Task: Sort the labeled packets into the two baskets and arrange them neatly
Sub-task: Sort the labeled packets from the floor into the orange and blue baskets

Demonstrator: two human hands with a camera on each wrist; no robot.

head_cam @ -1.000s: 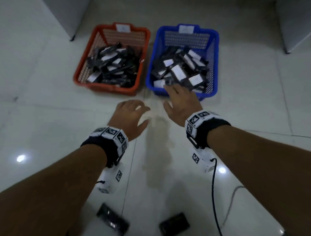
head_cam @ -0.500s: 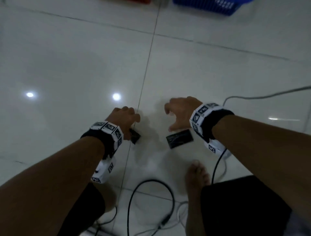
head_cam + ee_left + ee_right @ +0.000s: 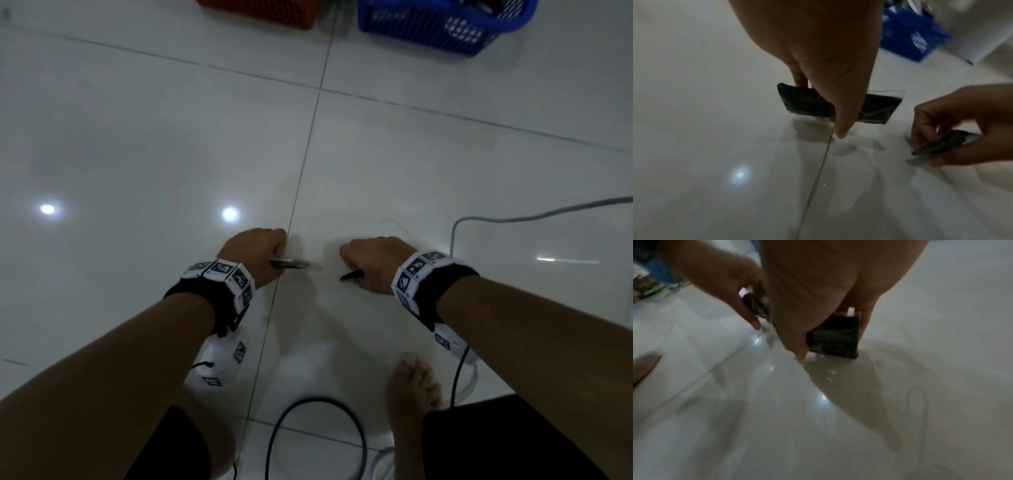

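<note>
**A packet in each hand, low over the floor**

The left hand [image 3: 255, 255] pinches one dark packet [image 3: 807, 104], the right hand [image 3: 375, 263] another packet [image 3: 835, 337]; labels unreadable. Bare tile floor [image 3: 342, 154] lies open ahead to the red basket [image 3: 260, 12] and blue basket [image 3: 442, 27], both cut off at the frame's top

Both baskets, red [image 3: 260, 13] and blue [image 3: 442, 27], cropped by the top edge; packet labels unreadable.
</note>
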